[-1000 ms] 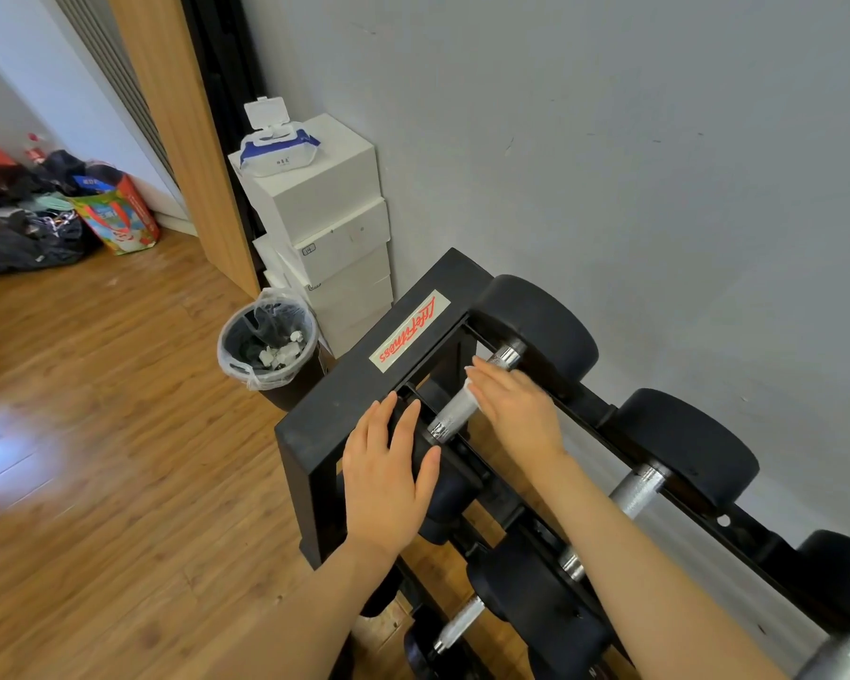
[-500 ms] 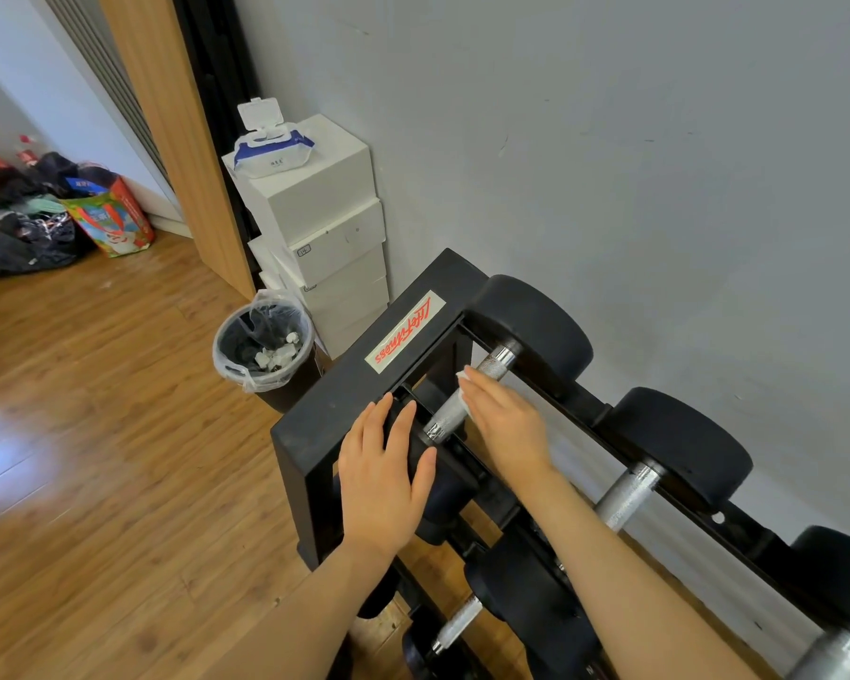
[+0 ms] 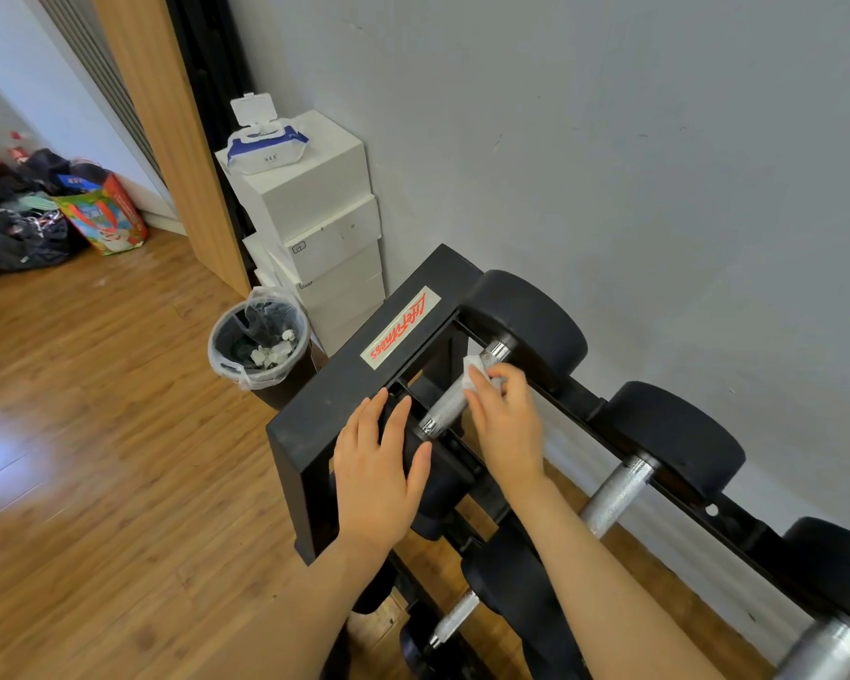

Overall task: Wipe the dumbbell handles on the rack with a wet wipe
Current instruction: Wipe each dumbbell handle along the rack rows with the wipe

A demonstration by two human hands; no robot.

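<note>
Only the head view here. The dumbbell handle [image 3: 455, 402] being cleaned is a shiny knurled metal bar on the top tier of the black rack [image 3: 349, 385], at its left end, running between two chunky black weights. The right hand [image 3: 504, 424] has its fingers curled over the far part of that bar, pressing a small white wet wipe [image 3: 472, 373] onto it; a corner of the wipe pokes out past the fingertips. The left hand [image 3: 376, 471] lies flat with fingers straight and spread, resting on the near black weight right next to the rack's corner, holding nothing. A second handle [image 3: 614, 493] sits further right on the same tier, and a third handle [image 3: 455, 618] shows on the tier below.

The rack stands against a grey wall on a wood floor [image 3: 94, 458]. Just beyond it there's a lined trash bin [image 3: 258, 343] with crumpled white bits inside, then a stack of white boxes [image 3: 315, 228] with an open wipes pack [image 3: 265, 142] on top. Bags [image 3: 99, 215] are piled by the doorway at far left.

Compared with half a second ago, the right hand has slid further up the bar toward the wall-side weight, and more bare metal shows below it. The left hand hasn't really budged.
</note>
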